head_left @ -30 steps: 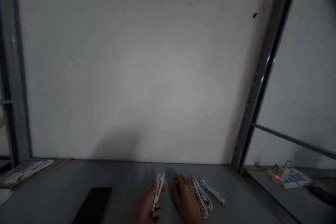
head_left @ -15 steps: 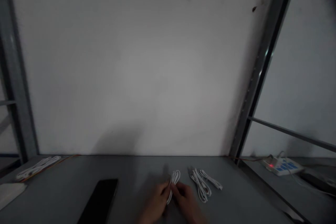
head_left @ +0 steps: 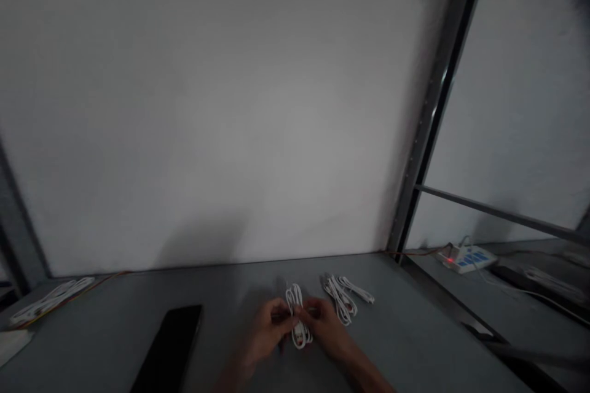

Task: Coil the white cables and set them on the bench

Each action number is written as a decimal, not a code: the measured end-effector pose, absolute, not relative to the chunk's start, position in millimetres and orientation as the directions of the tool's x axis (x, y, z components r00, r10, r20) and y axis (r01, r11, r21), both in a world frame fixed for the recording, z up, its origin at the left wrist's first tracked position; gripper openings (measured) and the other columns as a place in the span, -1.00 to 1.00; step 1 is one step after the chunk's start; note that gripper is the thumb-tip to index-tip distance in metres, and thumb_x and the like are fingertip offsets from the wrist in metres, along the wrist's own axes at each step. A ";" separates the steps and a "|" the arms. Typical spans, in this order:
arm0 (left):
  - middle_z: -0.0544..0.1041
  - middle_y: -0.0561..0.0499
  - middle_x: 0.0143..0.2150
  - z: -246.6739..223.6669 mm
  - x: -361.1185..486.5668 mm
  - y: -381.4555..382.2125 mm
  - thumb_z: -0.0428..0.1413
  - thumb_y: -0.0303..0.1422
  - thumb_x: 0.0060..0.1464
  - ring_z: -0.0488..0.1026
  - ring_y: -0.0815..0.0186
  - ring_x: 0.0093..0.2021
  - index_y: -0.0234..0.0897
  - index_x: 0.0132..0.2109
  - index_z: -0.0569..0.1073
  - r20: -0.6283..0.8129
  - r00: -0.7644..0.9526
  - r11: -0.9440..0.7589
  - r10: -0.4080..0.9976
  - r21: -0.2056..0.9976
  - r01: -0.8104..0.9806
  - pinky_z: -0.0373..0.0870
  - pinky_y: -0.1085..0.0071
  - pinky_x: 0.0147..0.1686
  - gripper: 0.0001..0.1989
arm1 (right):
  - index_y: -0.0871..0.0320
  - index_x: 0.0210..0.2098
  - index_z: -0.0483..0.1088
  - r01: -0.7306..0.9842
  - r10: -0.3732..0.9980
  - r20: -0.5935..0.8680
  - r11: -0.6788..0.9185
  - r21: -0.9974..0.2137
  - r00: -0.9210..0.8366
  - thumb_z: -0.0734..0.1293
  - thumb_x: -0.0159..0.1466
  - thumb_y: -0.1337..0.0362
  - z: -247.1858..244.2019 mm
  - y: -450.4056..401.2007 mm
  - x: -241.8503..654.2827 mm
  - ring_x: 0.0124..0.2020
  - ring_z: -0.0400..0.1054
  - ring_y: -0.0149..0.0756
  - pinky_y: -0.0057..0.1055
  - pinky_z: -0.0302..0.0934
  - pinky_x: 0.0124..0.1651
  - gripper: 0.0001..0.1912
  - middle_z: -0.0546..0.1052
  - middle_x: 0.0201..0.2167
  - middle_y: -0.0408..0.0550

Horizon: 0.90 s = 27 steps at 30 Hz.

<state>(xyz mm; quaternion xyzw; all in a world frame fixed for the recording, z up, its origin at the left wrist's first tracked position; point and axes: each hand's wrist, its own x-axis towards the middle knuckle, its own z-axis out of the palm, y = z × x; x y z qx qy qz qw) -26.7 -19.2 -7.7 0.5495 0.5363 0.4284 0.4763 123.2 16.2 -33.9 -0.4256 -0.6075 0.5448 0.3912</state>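
Observation:
A coiled white cable (head_left: 302,335) is pinched between my two hands, just above the grey tabletop. My left hand (head_left: 271,328) grips its left side with thumb and fingers. From the right, my right hand (head_left: 323,323) closes on the middle of the same coil. Loops of the cable show above and below the fingers, and a plug end seems to lie within the lower loops. Right of my hands rest more folded white cables (head_left: 342,299) on the table.
A black phone-like slab (head_left: 169,347) lies to the left. Another white cable bundle (head_left: 51,301) sits at the far left beside an orange wire. A white and blue power strip (head_left: 471,258) with a red light stands on the right, beyond a metal post (head_left: 426,129). A white wall rises behind.
The view has tilted and swung a little to the left-down side of the frame. My hands have shifted on the coil, which now stands more upright with its lower loops showing.

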 end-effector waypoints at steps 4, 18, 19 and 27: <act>0.44 0.07 -0.51 -10.2 -25.6 -17.5 0.19 0.02 -0.19 0.36 0.39 -0.61 -0.29 -0.37 0.38 -0.123 0.036 0.118 0.992 0.986 0.116 0.18 0.51 -0.69 -0.56 | 0.23 -0.29 0.39 0.034 0.928 -0.022 -0.010 -0.999 -0.372 0.38 -0.04 -0.26 -31.9 19.8 132.8 -0.55 0.37 -0.32 -0.41 0.24 -0.45 -0.35 0.49 -0.53 -0.10; 0.51 0.06 -0.51 -3.4 -37.4 -17.8 0.32 -0.04 -0.29 0.45 0.31 -0.50 -0.23 -0.25 0.32 -0.047 0.157 0.054 0.986 0.998 -0.044 0.31 0.48 -0.60 -0.48 | 0.14 -0.26 0.30 -0.115 0.883 0.067 0.015 -0.993 -0.465 0.49 -0.05 0.02 -4.3 15.5 139.8 -0.62 0.35 -0.37 -0.45 0.28 -0.52 -0.51 0.43 -0.58 -0.26; 0.53 0.04 -0.50 -1.6 -38.9 -18.5 0.34 -0.06 -0.30 0.45 0.31 -0.49 -0.24 -0.25 0.35 -0.037 0.200 0.043 0.979 0.999 -0.024 0.32 0.48 -0.58 -0.48 | 0.15 -0.27 0.32 -0.108 0.879 0.073 0.025 -0.994 -0.471 0.48 -0.03 0.03 -2.5 15.5 140.5 -0.63 0.34 -0.38 -0.45 0.27 -0.53 -0.54 0.41 -0.59 -0.26; 0.58 -0.08 -0.39 5.1 -37.0 -24.0 0.28 -0.11 -0.13 0.46 0.30 -0.44 -0.35 -0.22 0.53 0.032 0.155 -0.066 0.987 0.974 0.216 0.28 0.47 -0.50 -0.58 | 0.22 -0.35 0.53 -0.182 0.855 0.105 0.013 -0.983 -0.508 0.39 0.03 0.15 1.2 16.1 145.6 -0.33 0.48 -0.16 -0.32 0.35 -0.29 -0.73 0.57 -0.42 0.01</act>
